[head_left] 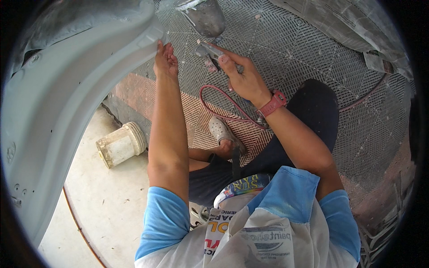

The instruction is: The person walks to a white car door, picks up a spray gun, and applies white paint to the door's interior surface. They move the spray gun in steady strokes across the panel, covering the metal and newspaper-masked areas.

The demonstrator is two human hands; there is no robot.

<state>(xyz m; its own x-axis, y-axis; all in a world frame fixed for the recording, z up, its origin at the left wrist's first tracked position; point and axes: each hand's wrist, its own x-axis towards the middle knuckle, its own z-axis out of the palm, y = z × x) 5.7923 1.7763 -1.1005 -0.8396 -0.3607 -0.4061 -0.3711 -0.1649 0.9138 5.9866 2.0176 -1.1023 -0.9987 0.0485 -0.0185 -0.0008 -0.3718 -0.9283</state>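
A pale grey car body panel (58,89) curves along my left side, with small holes and dark specks on its surface. My left hand (166,62) is raised at its far end, palm turned right, fingers loosely bent and touching or nearly touching the edge. In my right hand (246,78), fingers are wrapped round a grey metal spray gun (213,52), pointed toward the upper left. Its handle is mostly covered by my fingers. A thin red hose (203,96) loops below that hand; where it joins the gun is hidden.
A dirty grey bucket (204,18) stands ahead on the grated floor mat (286,49). A white bucket (120,145) lies tilted on the concrete at left. Grey sheeting (353,27) hangs at upper right. A reddish-brown hose (73,214) crosses the concrete.
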